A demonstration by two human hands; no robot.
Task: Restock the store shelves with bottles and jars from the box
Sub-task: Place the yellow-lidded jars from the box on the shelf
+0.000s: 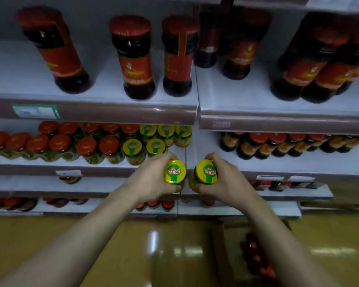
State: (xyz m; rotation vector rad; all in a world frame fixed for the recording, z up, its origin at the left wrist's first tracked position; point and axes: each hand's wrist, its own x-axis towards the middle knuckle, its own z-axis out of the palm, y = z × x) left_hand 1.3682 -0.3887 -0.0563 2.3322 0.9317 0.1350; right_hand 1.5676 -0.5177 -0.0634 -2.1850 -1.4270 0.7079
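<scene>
My left hand grips a jar with a yellow and green lid. A second jar with the same yellow lid is held in my right hand. Both jars hang side by side in front of the second shelf's edge, just below a bare patch of shelf. Several matching yellow-lidded jars stand on that shelf, right of rows of red-lidded jars. The cardboard box lies on the floor at lower right, with red-capped items inside.
Tall dark bottles with red caps and labels stand on the top shelf. Dark jars with orange labels fill the right half of the second shelf. Lower shelves hold more red-lidded jars. The floor is glossy yellow-brown.
</scene>
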